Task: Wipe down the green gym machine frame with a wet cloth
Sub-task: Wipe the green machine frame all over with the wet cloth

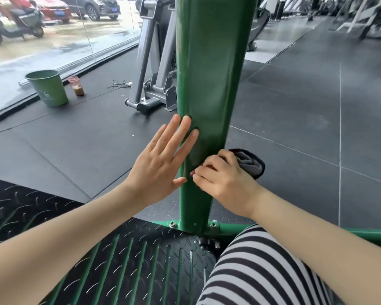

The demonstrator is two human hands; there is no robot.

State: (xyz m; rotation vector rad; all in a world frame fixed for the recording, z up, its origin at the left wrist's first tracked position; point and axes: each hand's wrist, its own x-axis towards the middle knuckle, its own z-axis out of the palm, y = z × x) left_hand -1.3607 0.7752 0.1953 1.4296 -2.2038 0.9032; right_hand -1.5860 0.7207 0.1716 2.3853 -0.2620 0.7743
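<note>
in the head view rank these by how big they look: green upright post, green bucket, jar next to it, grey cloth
1. green upright post, largest by far
2. green bucket
3. grey cloth, partly hidden by the right hand, so unsure
4. jar

Bucket and jar stand farther away, so they look smaller than they are.

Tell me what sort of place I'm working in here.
Most likely a commercial gym at street level. A green machine upright rises from a checker-plate footplate, a grey machine frame stands behind on dark rubber floor tiles, and a glass front looks onto parked cars.
</note>
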